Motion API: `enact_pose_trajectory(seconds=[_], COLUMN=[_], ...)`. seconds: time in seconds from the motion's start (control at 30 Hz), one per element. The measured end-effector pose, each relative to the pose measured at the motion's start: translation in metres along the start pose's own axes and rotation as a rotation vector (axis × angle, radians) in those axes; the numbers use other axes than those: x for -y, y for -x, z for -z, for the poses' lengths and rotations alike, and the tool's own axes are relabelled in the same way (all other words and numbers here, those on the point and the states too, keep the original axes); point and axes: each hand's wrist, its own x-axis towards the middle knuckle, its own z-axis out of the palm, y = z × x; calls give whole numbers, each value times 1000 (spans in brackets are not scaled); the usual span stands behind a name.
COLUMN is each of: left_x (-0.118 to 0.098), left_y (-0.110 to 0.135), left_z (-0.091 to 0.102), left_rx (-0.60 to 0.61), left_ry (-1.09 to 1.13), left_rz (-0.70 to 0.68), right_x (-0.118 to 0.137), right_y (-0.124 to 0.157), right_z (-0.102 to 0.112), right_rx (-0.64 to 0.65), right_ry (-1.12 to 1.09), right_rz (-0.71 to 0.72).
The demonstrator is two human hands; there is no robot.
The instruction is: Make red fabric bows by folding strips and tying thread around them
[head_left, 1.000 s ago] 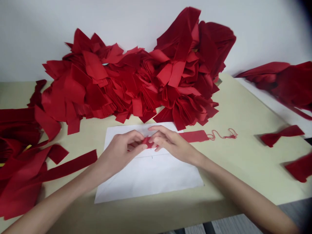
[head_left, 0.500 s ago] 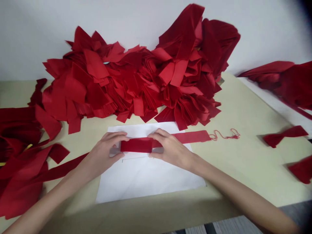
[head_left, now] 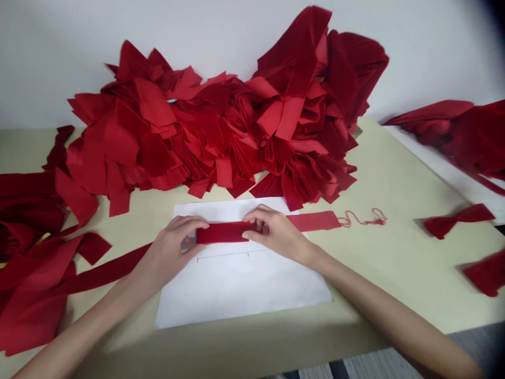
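Note:
A folded piece of dark red velvet ribbon [head_left: 223, 232] lies over a white paper sheet [head_left: 236, 295], just above a drawn line with short end marks. My left hand [head_left: 171, 246] pinches its left end between thumb and fingers. Its right end is gripped by my right hand [head_left: 268, 229], thumb in front and fingers curled behind. To the right of that hand, a flat lighter red strip [head_left: 317, 221] sticks out, with a tangle of red thread [head_left: 365, 217] past its end. Whether the strip joins the folded ribbon is hidden by my right hand.
A big heap of cut red ribbon pieces [head_left: 213, 131] stands against the wall behind the paper. More red ribbon [head_left: 31, 295] lies at the left. Two red bows [head_left: 457, 220] rest at the right, near another red pile [head_left: 465, 134] on a white surface.
The folded ribbon has risen slightly away from the drawn line. My right hand has shifted a little and its thumb now lies over the ribbon's right end. My left hand keeps its pinch.

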Motion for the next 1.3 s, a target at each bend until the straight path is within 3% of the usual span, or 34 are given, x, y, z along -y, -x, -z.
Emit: enact_pose_trajectory(seconds=[0.23, 0.53, 0.93, 1.3], left_x=[3, 12, 8, 13], left_y=[-1, -3, -1, -3], left_z=[4, 8, 5, 3], left_rx=[73, 124, 77, 70], left_ry=[120, 213, 123, 183], left_rz=[7, 44, 4, -2], right_x=[0, -10, -10, -8], right_y=[-2, -7, -6, -2], right_z=[-9, -4, 3, 4], right_rx=[-100, -64, -10, 37], right_ry=[-39, -255, -253, -228], right_rz=[3, -51, -24, -27])
